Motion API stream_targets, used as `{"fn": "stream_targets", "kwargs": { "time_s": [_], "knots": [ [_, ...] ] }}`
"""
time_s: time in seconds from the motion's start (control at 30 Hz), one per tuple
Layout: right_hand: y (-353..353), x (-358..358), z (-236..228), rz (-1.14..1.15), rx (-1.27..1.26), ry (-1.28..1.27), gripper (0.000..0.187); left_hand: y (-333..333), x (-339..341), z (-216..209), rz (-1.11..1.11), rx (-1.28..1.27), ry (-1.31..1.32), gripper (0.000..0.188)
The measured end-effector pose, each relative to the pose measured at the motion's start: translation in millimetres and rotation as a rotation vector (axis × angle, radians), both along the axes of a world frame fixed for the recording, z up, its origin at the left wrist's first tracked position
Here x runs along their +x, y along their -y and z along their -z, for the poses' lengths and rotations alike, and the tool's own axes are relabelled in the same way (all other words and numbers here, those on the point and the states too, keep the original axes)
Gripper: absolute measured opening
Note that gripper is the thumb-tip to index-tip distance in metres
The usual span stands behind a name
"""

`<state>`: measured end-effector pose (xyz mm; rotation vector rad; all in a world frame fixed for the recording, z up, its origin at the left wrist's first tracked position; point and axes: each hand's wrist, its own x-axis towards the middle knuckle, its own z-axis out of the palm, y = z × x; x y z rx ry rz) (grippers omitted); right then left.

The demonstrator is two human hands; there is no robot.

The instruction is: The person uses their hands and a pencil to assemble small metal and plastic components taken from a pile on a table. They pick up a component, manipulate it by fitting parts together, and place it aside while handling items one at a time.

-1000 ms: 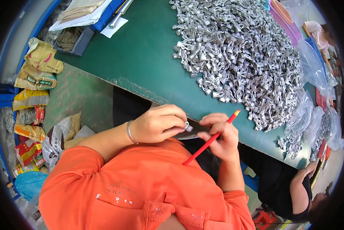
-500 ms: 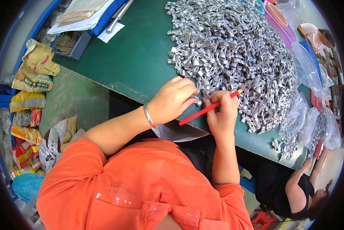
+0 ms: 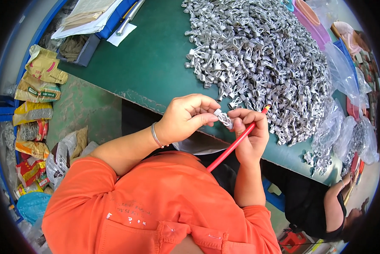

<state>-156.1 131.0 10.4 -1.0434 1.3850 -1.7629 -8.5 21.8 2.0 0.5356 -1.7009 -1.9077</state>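
Note:
My left hand (image 3: 189, 116) pinches one end of a small silver looped fitting (image 3: 224, 119) with a ribbed collar, between thumb and forefinger. At its other end the fingertips of my right hand (image 3: 251, 131) close on it. A long red pencil (image 3: 227, 151) also lies in my right hand, slanting between thumb and fingers; its tip points up toward the pile. Just beyond both hands spreads a big pile of similar silver fittings (image 3: 257, 63) on the green table (image 3: 156, 63). My hands are above the table's near edge.
Papers (image 3: 86, 17) and a grey bin (image 3: 78, 51) occupy the far left. Stacked sacks (image 3: 37, 89) line the left side. Clear plastic bags (image 3: 340, 80) and a pink basin (image 3: 310, 25) border the pile's right. A person in black (image 3: 312, 203) sits at the right.
Both hands have drawn slightly back from the pile. The fitting, mostly hidden before, now shows between my fingertips. The pencil has tilted more steeply.

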Motion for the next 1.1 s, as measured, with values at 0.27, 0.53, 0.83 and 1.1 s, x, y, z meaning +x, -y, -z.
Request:
{"fn": "stream_targets", "kwargs": {
  "time_s": [0.27,0.53,0.83,1.1],
  "knots": [
    [-13,5,8,-0.069,0.032,0.262,0.023,-5,3,-2,-0.082,-0.394,-0.124,0.023],
    [-19,12,18,0.077,-0.257,-0.198,0.043,-9,14,-3,-0.106,-0.49,-0.14,0.02],
    [-15,-3,15,0.129,-0.117,-0.834,0.031,-20,41,5,0.053,-0.445,0.148,0.016],
    [-2,3,19,0.17,-0.05,-0.735,0.025,-17,28,1,-0.119,-0.332,0.123,0.038]
  ]
}}
